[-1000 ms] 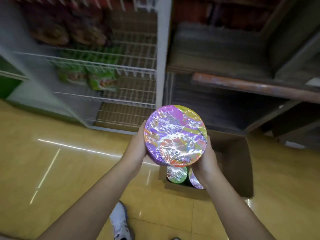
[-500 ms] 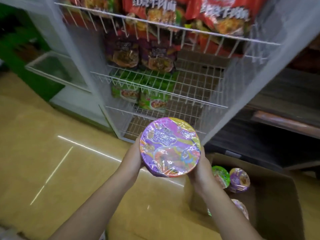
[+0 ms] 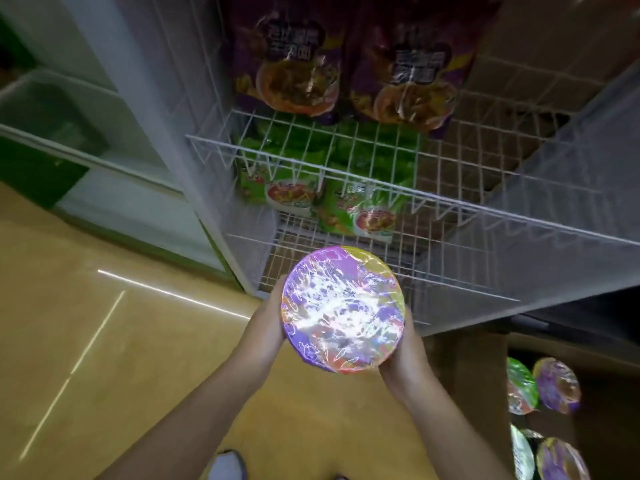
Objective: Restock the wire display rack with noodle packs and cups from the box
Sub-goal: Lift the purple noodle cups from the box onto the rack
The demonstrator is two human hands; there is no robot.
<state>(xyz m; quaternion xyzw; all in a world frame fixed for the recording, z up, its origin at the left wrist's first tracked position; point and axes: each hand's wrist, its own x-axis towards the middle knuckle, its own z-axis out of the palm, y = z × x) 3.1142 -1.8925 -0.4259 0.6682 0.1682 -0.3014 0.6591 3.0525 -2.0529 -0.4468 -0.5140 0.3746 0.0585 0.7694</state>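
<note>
Both forearms out, L hand (image 3: 266, 325) & R hand (image 3: 404, 356) clasp noodle cup (image 3: 343, 310).

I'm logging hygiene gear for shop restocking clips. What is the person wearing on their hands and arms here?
Nothing visible. The left hand and right hand are ungloved. The left forearm and right forearm are bare down to the frame's lower edge, with no sleeve, watch or bracelet showing. The fingers are mostly hidden, so rings cannot be ruled out.
</note>
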